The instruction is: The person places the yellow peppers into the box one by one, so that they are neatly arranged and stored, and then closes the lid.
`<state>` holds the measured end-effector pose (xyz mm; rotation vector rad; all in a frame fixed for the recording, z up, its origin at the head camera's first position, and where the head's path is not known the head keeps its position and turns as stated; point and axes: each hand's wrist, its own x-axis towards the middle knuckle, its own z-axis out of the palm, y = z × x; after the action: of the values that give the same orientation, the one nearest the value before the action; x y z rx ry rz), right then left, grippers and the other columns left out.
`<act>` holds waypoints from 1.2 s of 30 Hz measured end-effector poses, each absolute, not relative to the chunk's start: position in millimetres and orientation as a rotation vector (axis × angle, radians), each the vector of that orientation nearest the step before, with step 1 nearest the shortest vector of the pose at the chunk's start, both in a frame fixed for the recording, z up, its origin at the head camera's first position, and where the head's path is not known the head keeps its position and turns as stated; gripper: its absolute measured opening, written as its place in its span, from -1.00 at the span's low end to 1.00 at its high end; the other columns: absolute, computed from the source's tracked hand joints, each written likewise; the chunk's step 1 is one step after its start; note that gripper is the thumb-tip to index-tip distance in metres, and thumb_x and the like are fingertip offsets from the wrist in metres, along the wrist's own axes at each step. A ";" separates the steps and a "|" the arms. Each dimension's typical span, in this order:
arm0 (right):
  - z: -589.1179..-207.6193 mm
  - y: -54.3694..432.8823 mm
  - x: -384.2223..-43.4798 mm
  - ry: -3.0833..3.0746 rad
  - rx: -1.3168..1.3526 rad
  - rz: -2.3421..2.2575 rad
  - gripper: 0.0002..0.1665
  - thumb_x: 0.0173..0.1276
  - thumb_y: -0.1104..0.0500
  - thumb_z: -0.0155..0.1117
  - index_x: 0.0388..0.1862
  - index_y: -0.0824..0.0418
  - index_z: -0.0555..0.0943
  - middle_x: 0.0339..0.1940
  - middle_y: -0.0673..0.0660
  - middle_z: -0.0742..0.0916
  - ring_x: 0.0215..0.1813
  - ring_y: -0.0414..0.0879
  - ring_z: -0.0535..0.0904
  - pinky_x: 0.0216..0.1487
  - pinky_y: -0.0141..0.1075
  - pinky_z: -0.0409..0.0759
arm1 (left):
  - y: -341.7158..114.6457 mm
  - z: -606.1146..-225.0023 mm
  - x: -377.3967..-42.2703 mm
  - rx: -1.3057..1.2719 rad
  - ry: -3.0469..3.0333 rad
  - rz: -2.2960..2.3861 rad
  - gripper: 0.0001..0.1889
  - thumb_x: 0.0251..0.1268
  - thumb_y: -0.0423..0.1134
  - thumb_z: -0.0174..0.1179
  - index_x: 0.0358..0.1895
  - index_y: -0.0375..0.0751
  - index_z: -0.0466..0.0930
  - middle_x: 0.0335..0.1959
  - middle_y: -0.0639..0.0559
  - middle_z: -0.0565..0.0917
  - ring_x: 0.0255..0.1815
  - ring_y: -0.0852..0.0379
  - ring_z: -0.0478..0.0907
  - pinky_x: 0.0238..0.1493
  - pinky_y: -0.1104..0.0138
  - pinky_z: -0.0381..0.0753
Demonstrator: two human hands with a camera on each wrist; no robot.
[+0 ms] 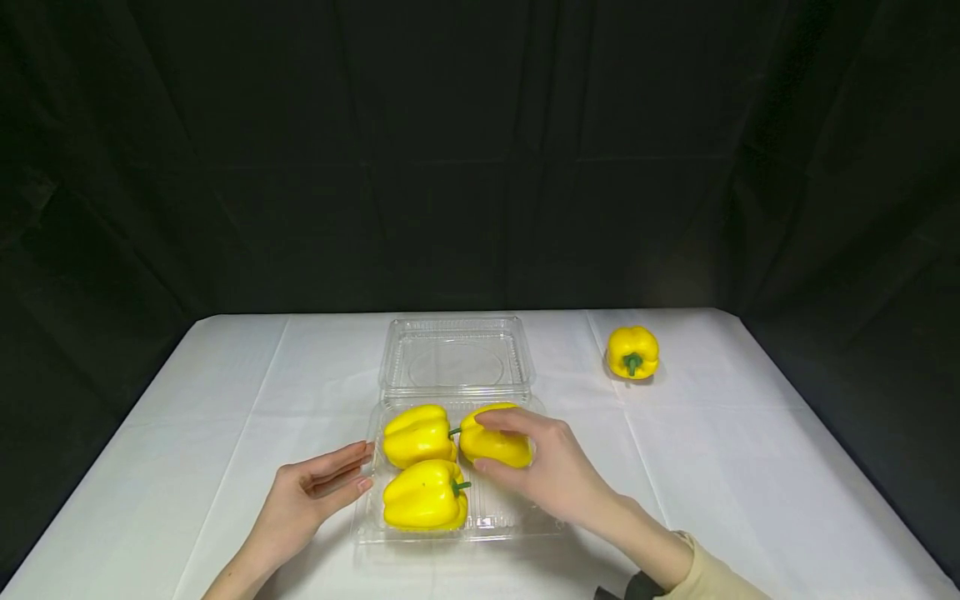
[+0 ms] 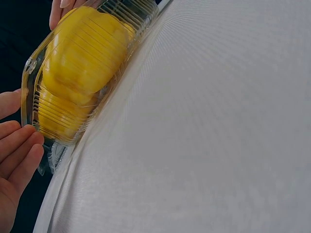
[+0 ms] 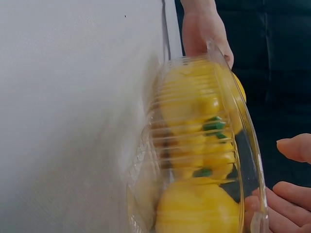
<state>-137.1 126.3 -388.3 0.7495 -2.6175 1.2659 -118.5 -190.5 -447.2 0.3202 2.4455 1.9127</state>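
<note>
A clear plastic box (image 1: pixel 502 504) lies open on the white-covered counter (image 1: pixel 225 392), its lid (image 1: pixel 456 367) folded back on the far side. Three yellow peppers sit in the base: a far-left pepper (image 1: pixel 416 437), a near-left pepper (image 1: pixel 422 497) and a far-right pepper (image 1: pixel 498 446). The near-left pepper lies on its side, its green stem pointing right. Another stem shows in the gap between the two far peppers. The near right part of the base has bare plastic.

The left hand (image 1: pixel 307 500) is at the left side of the box, fingers nearly straight and thumb held apart from them; in the left wrist view its fingertips touch the rim. The right hand (image 1: pixel 551 467) reaches over the far-right pepper from the right, fingers bent loosely on the far side and thumb on the near side, with a wide gap between them. Whether its fingertips touch the pepper is hard to tell. A beige sleeve (image 1: pixel 708 575) covers that forearm.

A fourth pepper (image 1: pixel 632 352) stands at the far right of the counter, well apart from the box, its stem facing the near side. Dark cloth (image 1: pixel 465 167) hangs behind.
</note>
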 end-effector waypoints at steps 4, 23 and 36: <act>-386.4 128.8 -138.4 -2.619 0.731 1.263 -0.46 0.14 0.13 0.59 0.12 0.13 0.68 0.11 -0.09 0.75 0.20 -0.12 0.64 0.24 -0.12 0.64 | -190.7 -447.6 -118.7 0.310 2.440 1.915 -0.48 0.19 -0.22 0.44 0.23 -0.27 0.60 0.18 -0.05 0.68 0.14 0.22 0.65 0.12 0.45 0.66; -380.1 141.4 -149.0 -2.589 0.669 1.192 -0.42 0.13 0.16 0.59 0.17 0.11 0.66 0.14 -0.04 0.73 0.22 -0.07 0.64 0.26 -0.09 0.64 | -190.6 -447.3 -119.6 0.306 2.440 1.915 -0.47 0.19 -0.21 0.44 0.24 -0.29 0.59 0.18 -0.06 0.68 0.13 0.24 0.65 0.12 0.44 0.66; -376.2 155.2 -159.4 -2.604 0.545 1.278 -0.41 0.19 0.15 0.54 0.23 0.04 0.63 0.20 -0.03 0.70 0.30 0.03 0.58 0.32 0.09 0.57 | -190.5 -445.9 -119.2 0.279 2.441 1.904 -0.46 0.19 -0.19 0.44 0.24 -0.29 0.59 0.19 -0.06 0.67 0.14 0.22 0.65 0.12 0.41 0.67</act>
<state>-159.4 155.2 -376.2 0.5450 -2.6038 1.2775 -119.2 -190.5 -445.9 0.2795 2.4411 1.9038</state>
